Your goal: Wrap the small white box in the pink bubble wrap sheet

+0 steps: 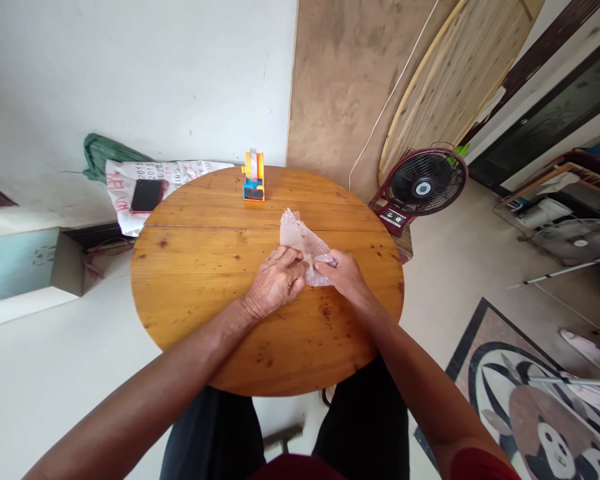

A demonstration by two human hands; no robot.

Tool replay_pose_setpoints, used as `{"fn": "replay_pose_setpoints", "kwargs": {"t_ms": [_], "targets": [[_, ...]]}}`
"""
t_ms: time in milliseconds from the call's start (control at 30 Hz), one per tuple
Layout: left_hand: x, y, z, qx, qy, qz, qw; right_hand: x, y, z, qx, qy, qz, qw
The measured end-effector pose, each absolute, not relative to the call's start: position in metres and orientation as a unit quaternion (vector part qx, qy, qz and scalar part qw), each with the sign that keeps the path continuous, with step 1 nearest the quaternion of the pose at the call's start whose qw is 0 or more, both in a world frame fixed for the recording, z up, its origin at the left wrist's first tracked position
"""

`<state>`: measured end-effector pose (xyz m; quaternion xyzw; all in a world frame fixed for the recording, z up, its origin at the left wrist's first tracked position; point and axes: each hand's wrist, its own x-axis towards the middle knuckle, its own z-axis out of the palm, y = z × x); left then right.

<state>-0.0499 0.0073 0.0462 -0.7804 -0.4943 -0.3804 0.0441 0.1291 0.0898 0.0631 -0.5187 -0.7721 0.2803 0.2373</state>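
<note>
A thin, pale pink plastic bag (300,239) lies crumpled near the middle of a round wooden table (190,267). My left hand (276,280) is closed on the bag's near left edge, fingers curled into the plastic. Right beside it, my right hand (344,273) pinches the bag's near right edge between thumb and fingers. The two hands almost touch. The far part of the bag sticks up loose beyond my fingers.
An orange and blue phone stand (254,176) sits at the table's far edge. A black phone (147,195) lies on a printed sack (125,193) at the far left. A red floor fan (421,187) stands to the right. A panda rug (540,413) covers the floor.
</note>
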Motion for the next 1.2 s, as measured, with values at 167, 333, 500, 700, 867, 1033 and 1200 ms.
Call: {"fn": "replay_pose_setpoints", "kwargs": {"t_ms": [167, 333, 500, 700, 867, 1033, 1200], "targets": [[-0.050, 0.007, 0.047, -0.781, -0.498, -0.375, 0.039, 0.122, 0.089, 0.060, -0.517, -0.741, 0.316, 0.288], [-0.051, 0.007, 0.048, -0.787, -0.493, -0.369, 0.039, 0.113, 0.078, 0.066, -0.502, -0.631, 0.480, 0.346], [-0.051, 0.006, 0.048, -0.782, -0.506, -0.361, 0.055, 0.107, 0.071, 0.073, -0.457, -0.620, 0.512, 0.381], [-0.051, 0.006, 0.053, -0.783, -0.515, -0.349, 0.033, 0.100, 0.081, 0.074, -0.417, -0.730, 0.428, 0.333], [-0.051, 0.008, 0.053, -0.769, -0.495, -0.403, -0.027, 0.097, 0.080, 0.085, -0.441, -0.740, 0.429, 0.274], [-0.050, 0.008, 0.050, -0.710, -0.521, -0.465, -0.086, 0.100, 0.071, 0.105, -0.432, -0.760, 0.440, 0.207], [-0.051, 0.004, 0.057, -0.660, -0.528, -0.508, -0.163, 0.102, 0.060, 0.110, -0.407, -0.831, 0.341, 0.164]]}}
